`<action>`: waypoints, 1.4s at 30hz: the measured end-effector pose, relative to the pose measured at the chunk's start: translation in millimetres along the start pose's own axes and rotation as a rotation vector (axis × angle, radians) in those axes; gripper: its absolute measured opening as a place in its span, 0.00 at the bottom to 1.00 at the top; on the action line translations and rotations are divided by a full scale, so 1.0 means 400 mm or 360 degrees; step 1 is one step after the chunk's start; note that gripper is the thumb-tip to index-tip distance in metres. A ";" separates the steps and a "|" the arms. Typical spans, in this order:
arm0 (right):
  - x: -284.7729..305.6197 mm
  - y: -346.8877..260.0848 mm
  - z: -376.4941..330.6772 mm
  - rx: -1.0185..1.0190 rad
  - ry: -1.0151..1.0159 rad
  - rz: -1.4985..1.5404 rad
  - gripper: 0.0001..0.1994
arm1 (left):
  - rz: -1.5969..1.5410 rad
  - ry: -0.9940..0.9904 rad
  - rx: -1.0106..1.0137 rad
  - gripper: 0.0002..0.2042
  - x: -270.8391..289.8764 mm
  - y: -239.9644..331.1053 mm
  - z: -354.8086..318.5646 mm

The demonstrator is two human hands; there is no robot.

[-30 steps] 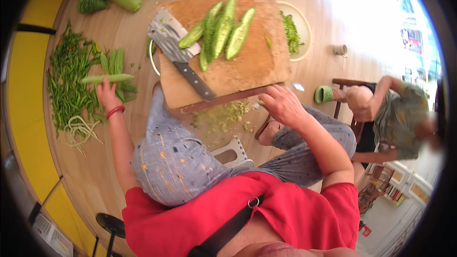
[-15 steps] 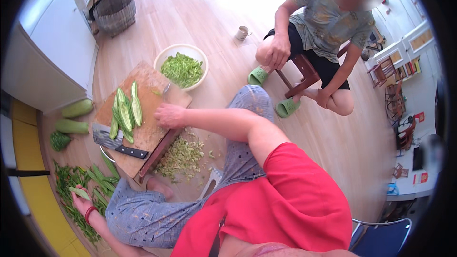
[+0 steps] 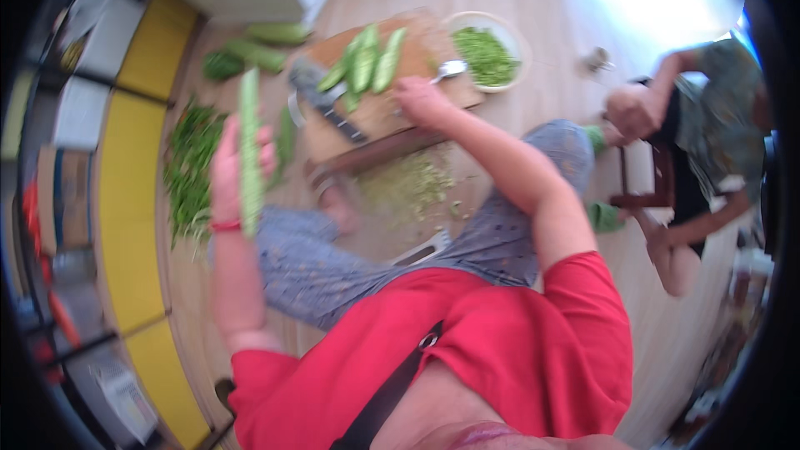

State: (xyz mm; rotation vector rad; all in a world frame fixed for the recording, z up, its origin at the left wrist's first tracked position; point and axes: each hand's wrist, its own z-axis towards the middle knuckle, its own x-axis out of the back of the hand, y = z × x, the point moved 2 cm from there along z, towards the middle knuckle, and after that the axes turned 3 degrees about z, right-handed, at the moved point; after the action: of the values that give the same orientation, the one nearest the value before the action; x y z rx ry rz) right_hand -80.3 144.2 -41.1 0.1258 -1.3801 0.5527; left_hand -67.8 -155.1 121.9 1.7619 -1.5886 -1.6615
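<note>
My left hand (image 3: 223,168) is raised left of my knee, closed around a long halved green gourd (image 3: 250,150) that stands upright in its grip. My right hand (image 3: 421,102) rests at the right edge of the wooden cutting board (image 3: 417,33), its fingers closed on a metal spoon (image 3: 452,68) whose bowl points to the right. Several cut green gourd halves (image 3: 364,58) lie on the board. Left of them a cleaver (image 3: 337,117) with a black handle lies with its grip toward me. Motion blurs my left hand.
Past the board stands a white bowl (image 3: 521,54) of green slices (image 3: 485,57). Pale scrapings (image 3: 408,183) cover the floor between my legs. Whole gourds (image 3: 258,54) and a pile of green vegetables (image 3: 192,167) lie left. A person (image 3: 717,117) sits at right near a cup (image 3: 598,60).
My left hand has come up from beside the vegetable pile with the gourd half. My right hand stays at the board's edge. The view has swung to the left.
</note>
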 end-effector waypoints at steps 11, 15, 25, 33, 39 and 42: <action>-0.090 -0.268 0.103 -0.0386 -0.0262 0.0263 0.17 | 0.0131 0.0413 0.0054 0.15 0.090 -0.160 0.007; -0.183 -0.267 0.163 -0.0637 -0.0250 0.0213 0.23 | 0.0141 0.0398 -0.0039 0.15 0.067 -0.168 0.006; -0.037 -0.329 0.109 -0.1330 -0.0287 0.2186 0.11 | 0.0397 0.0399 -0.0129 0.13 0.089 -0.168 -0.023; 0.197 -0.273 -0.139 -0.1346 -0.0335 0.1640 0.08 | 0.0580 0.0256 0.0288 0.08 0.084 -0.299 -0.013; 0.205 -0.245 -0.299 -0.1145 -0.0022 0.1087 0.14 | 0.0706 -0.0025 0.0732 0.10 -0.045 -0.364 -0.004; 0.208 -0.254 -0.371 -0.1198 0.0074 0.1149 0.15 | 0.0697 -0.0093 0.0898 0.10 -0.073 -0.416 0.007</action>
State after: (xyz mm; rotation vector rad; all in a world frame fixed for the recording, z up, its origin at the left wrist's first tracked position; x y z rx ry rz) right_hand 104.3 140.3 31.2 -1.0186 -1.4885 0.5756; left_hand 23.0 -67.6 9.4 1.4163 -2.4295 -1.1363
